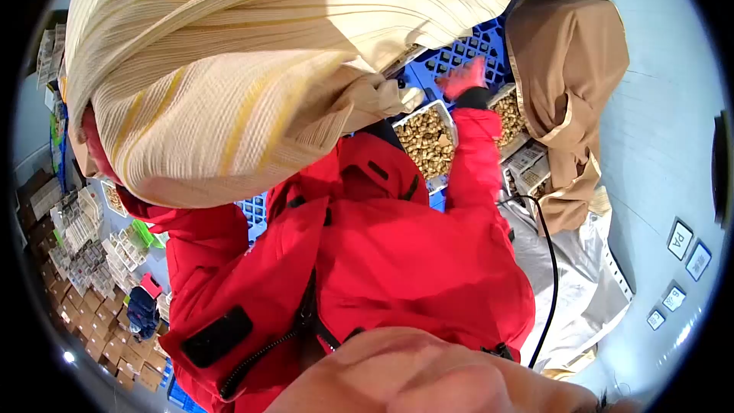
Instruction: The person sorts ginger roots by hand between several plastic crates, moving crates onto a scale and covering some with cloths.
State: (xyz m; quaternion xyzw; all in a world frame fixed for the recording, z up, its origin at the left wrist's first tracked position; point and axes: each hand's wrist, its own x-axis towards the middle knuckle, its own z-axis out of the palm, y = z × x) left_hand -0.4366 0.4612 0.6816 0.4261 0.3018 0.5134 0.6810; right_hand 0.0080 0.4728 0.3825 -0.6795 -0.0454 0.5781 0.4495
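Note:
A large cream cloth with yellow stripes (252, 76) is raised across the upper left, its lower end bunched near the middle. At its left edge my left hand (93, 145) holds it up, with the fingers mostly hidden behind the folds. My right hand (462, 79) is slightly blurred over a blue lattice crate (489, 42), thumb and fingers apart, with nothing visible in it. Just below it stands a white basket (453, 124) of small golden-brown pieces (424, 144). A second batch of such pieces (508, 116) lies right of my sleeve.
A brown cloth (566, 92) hangs at the right, partly over white trays (527, 168). Below it are a silvery sheet (550, 275) and a black cable (552, 260). Cardboard boxes (99, 325) and plastic trays (80, 218) fill the left. Small signs (680, 240) hang on the pale wall.

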